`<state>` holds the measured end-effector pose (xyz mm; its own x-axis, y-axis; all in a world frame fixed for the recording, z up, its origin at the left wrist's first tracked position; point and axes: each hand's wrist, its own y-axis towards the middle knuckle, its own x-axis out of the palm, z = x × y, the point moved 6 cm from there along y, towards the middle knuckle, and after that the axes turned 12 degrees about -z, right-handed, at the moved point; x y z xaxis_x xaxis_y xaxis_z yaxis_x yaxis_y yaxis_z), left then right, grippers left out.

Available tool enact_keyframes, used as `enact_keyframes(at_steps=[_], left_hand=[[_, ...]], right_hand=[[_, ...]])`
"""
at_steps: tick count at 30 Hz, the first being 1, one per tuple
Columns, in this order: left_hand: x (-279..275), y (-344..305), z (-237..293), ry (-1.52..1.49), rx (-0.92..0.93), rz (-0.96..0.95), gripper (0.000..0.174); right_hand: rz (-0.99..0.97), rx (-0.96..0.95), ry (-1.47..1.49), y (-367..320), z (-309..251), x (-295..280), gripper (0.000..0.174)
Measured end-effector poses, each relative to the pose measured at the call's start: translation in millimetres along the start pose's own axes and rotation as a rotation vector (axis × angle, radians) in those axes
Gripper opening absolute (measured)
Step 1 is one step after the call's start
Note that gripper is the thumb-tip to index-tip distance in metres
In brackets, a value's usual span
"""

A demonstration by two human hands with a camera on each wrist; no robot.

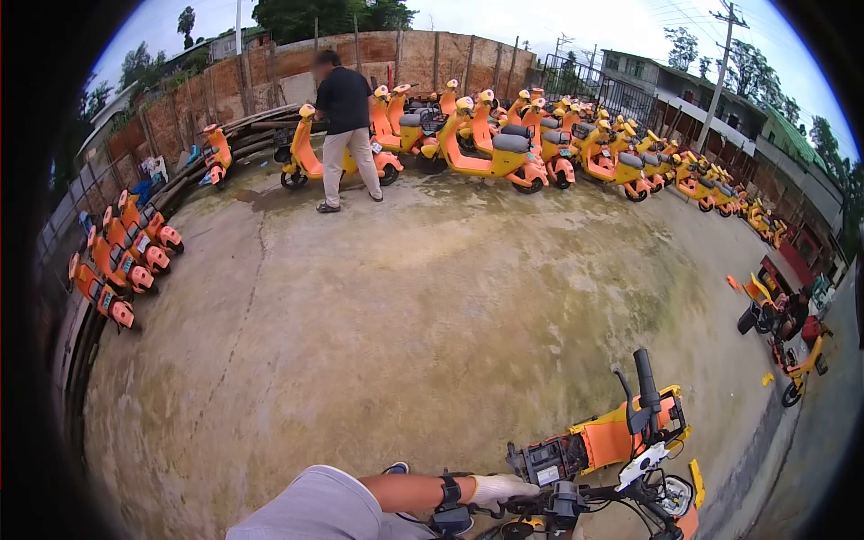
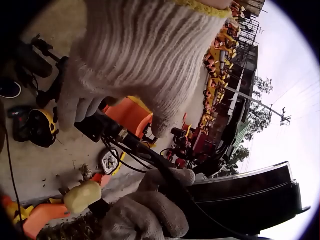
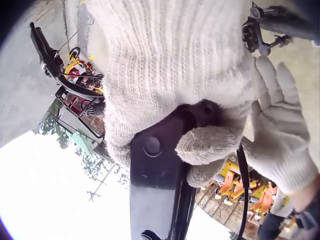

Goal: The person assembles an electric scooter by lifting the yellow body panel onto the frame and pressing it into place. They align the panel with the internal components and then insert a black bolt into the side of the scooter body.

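My left hand (image 1: 502,489), in a white knit glove, reaches over the black frame (image 1: 565,498) of a partly stripped scooter in the head view. In the right wrist view, that left hand (image 3: 282,125) shows its palm, fingers extended beside the right one. My gloved right hand (image 3: 175,65) grips a long, smooth black part (image 3: 152,172) with a round recess, its fingers curled round one end. A black cable (image 3: 243,167) runs close by. The left wrist view has the right hand (image 2: 145,215) low, at this part; the head view does not show it.
An orange scooter panel (image 1: 610,439) and a handlebar grip (image 1: 646,378) lie right of the hands. Another dismantled scooter (image 1: 792,360) is farther right. A person (image 1: 345,117) stands by rows of orange-yellow scooters (image 1: 504,157) across the concrete yard (image 1: 387,315).
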<state>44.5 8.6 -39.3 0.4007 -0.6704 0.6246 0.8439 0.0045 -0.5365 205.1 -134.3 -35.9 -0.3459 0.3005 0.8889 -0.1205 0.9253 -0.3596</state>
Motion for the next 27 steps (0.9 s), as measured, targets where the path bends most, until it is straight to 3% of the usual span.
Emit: enact_keyframes(at_steps=[1, 2, 3, 4, 6, 7, 9, 11, 16, 19, 22, 25, 26, 27], left_hand=[[18, 10, -10, -0.151, -0.084, -0.053, 0.104], [25, 24, -9, -0.206, 0.024, -0.101, 0.090], [12, -8, -30, -0.240, 0.081, -0.094, 0.075], [21, 6, -30, -0.283, 0.167, -0.158, 0.062], [60, -6, 17, -0.419, 0.446, -0.439, 0.034], [63, 7, 26, -0.508, 0.365, -0.337, 0.031], [55, -14, 52, -0.339, 0.376, -0.136, 0.037], [42, -13, 64, -0.344, 0.455, -0.142, 0.057], [10, -2, 71, -0.407, 0.511, -0.117, 0.046], [2, -1, 80, -0.291, 0.509, -0.051, 0.046], [14, -11, 91, -0.122, 0.466, 0.028, 0.046], [17, -7, 99, 0.066, 0.450, 0.048, 0.046], [20, -4, 94, 0.122, 0.427, 0.042, 0.045], [27, -5, 98, 0.217, 0.410, 0.065, 0.042]], right_hand=[[0.018, -0.015, -0.037, 1, -11, 13, 0.064], [0.043, -0.036, -0.069, 2, -18, 23, 0.063], [0.223, -0.113, -0.041, 17, 33, 26, 0.059], [0.438, -0.215, -0.070, 26, 36, 20, 0.054], [0.080, -0.123, -0.152, -3, 6, 60, 0.058], [0.023, -0.153, -0.241, -8, -1, 80, 0.056], [-0.022, -0.166, -0.243, -14, -2, 76, 0.056], [-0.001, -0.198, -0.244, -24, -3, 78, 0.056], [0.128, -0.270, 0.003, -44, -5, 19, 0.053], [0.014, -0.281, -0.032, -52, -11, 6, 0.053], [0.088, -0.351, -0.096, -64, -14, 0, 0.052], [0.157, -0.297, -0.044, -56, -9, -37, 0.033], [0.100, -0.246, -0.049, -33, 2, -100, 0.056], [0.245, -0.242, -0.004, -40, -4, -66, 0.045]])
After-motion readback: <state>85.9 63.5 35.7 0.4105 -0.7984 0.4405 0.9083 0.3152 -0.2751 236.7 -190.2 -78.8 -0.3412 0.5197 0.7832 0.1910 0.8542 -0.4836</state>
